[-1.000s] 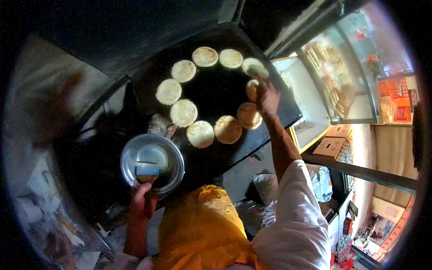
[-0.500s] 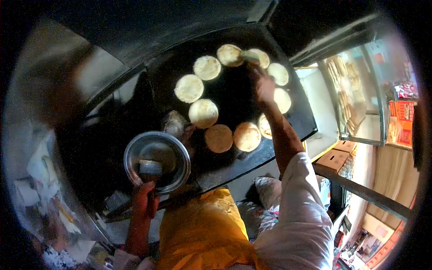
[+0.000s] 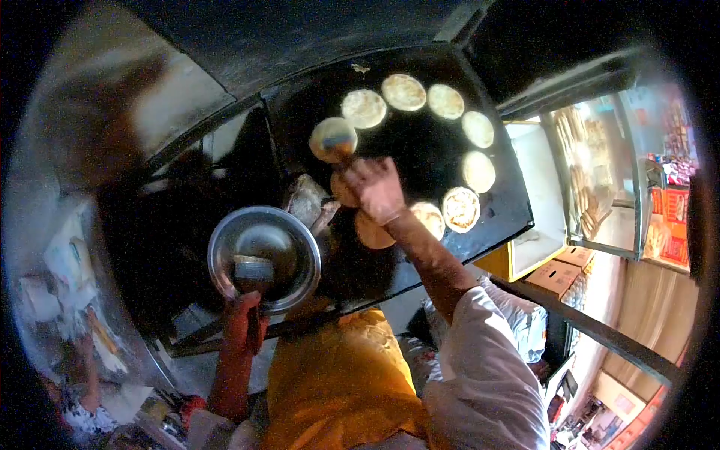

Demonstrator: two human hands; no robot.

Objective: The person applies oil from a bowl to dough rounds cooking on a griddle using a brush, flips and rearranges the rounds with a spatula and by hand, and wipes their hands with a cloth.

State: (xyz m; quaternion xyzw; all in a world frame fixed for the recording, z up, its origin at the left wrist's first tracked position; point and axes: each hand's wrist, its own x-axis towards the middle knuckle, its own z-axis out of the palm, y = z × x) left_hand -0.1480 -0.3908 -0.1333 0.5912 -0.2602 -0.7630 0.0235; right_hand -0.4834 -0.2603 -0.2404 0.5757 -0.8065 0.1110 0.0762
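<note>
Several round flatbreads (image 3: 364, 109) lie in a ring on a black griddle (image 3: 431, 154). My right hand (image 3: 377, 189) is over the left side of the ring, closed on a short flat tool (image 3: 340, 142), too blurred to name exactly. The tool's flat end is over one pale flatbread (image 3: 324, 135); whether it touches cannot be made out. My hand and forearm partly cover the nearer flatbreads. With fingers closed at its near rim, my left hand (image 3: 244, 324) holds a metal bowl (image 3: 313, 259). A wide flat brush (image 3: 253, 268) rests inside, its handle toward that hand.
A crumpled cloth (image 3: 306, 201) lies between bowl and griddle. To the right stand a white tray with a yellow edge (image 3: 536, 244), a glass case of stacked breads (image 3: 581, 161) and cardboard boxes (image 3: 555, 276). Another person's arm (image 3: 90, 375) shows at lower left.
My right hand has swept from the far right of the ring to its left side, carrying the flat tool. The bowl stays in my left hand. The view has shifted slightly.
</note>
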